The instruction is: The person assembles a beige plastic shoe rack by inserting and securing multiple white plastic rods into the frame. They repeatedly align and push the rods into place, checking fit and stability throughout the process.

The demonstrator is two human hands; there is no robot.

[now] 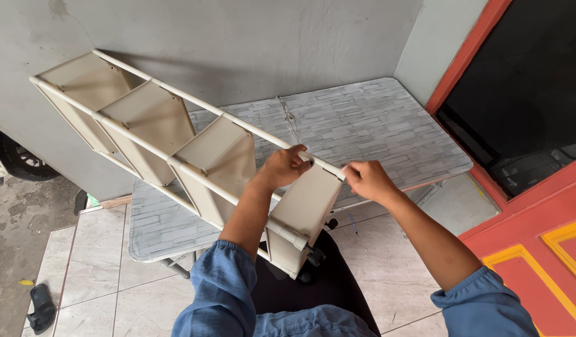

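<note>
A cream shelf rack (175,146) is held tilted on its side above a grey stone-patterned table (375,125), seemingly so its near end can be reached; its four compartments are seen empty. The upper tube is gripped by the left hand (281,167), and its tip is pinched by the closed right hand (366,180).
</note>
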